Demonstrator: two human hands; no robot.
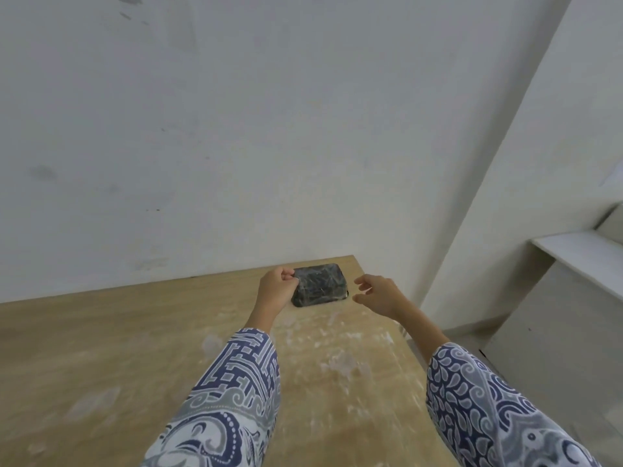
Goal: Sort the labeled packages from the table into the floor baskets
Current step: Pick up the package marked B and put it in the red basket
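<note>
A dark package (pixel 320 284) wrapped in shiny plastic lies near the far right corner of the wooden table (pixel 135 332). My left hand (pixel 278 286) pinches the package's left edge with curled fingers. To the right of the package, my right hand (pixel 377 294) hovers with fingers spread, a short gap away and touching nothing. No label shows on the package. No floor baskets are in view.
A white wall runs along the table's far edge. Past the right edge of the table stands a low white shelf (pixel 580 251) against the side wall. White smears mark the tabletop near its right side.
</note>
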